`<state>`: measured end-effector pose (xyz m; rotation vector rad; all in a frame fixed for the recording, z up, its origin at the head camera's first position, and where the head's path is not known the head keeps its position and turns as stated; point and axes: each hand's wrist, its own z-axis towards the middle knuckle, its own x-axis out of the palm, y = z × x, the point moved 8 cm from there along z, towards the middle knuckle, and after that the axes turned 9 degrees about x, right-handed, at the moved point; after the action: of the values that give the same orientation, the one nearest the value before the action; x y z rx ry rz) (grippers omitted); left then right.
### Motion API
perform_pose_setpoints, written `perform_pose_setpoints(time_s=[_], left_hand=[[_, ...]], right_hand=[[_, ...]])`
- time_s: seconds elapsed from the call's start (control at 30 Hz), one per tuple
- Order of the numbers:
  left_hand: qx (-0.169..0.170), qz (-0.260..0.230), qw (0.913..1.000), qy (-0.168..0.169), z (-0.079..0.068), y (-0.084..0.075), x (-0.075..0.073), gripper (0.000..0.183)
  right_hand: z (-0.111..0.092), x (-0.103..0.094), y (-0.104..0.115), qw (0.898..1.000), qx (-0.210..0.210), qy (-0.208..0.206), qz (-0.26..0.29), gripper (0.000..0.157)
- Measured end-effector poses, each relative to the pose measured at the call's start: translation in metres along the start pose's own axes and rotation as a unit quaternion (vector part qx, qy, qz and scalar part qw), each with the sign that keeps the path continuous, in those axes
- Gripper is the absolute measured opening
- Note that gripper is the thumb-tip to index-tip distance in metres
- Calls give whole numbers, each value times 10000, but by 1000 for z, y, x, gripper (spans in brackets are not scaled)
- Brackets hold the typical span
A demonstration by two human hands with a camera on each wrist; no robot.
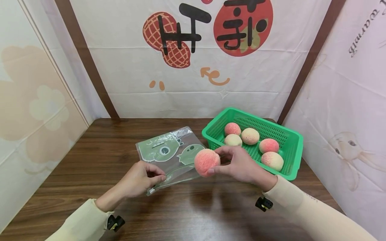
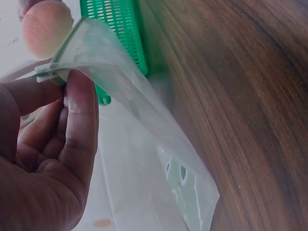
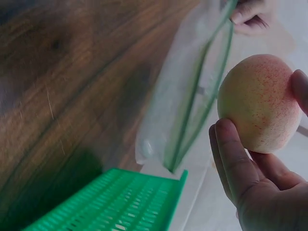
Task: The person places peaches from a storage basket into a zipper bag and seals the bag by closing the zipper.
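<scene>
My left hand (image 1: 140,179) pinches the edge of a clear zip bag (image 1: 169,167) printed with green cartoon figures. In the left wrist view the thumb and fingers meet on the bag (image 2: 139,106) close to its white slider (image 2: 46,73). My right hand (image 1: 239,164) holds a pink peach (image 1: 206,162) between thumb and fingers, just right of the bag's mouth. Seen from the right wrist, the peach (image 3: 260,103) has a yellowish side with red speckles, and the green-edged bag opening (image 3: 199,96) gapes beside it.
A green perforated basket (image 1: 289,140) stands at the right with several peaches (image 1: 269,146) inside, close behind my right hand. Everything is on a dark wooden table (image 1: 99,167). A printed cloth (image 1: 187,103) hangs behind the table, with more cloth at both sides.
</scene>
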<state>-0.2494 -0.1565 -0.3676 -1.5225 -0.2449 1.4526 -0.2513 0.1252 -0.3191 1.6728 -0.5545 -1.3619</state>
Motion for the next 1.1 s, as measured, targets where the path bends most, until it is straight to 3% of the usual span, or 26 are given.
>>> perform_pose_setpoints(time_s=[0.73, 1.1], left_hand=[[172, -259, 9995, 102, 3, -5, 10, 3], [335, -307, 9989, 113, 4, -7, 11, 3]], right_hand=[[6, 42, -18, 9994, 239, 147, -192, 48], [9, 53, -21, 9986, 154, -308, -394, 43]])
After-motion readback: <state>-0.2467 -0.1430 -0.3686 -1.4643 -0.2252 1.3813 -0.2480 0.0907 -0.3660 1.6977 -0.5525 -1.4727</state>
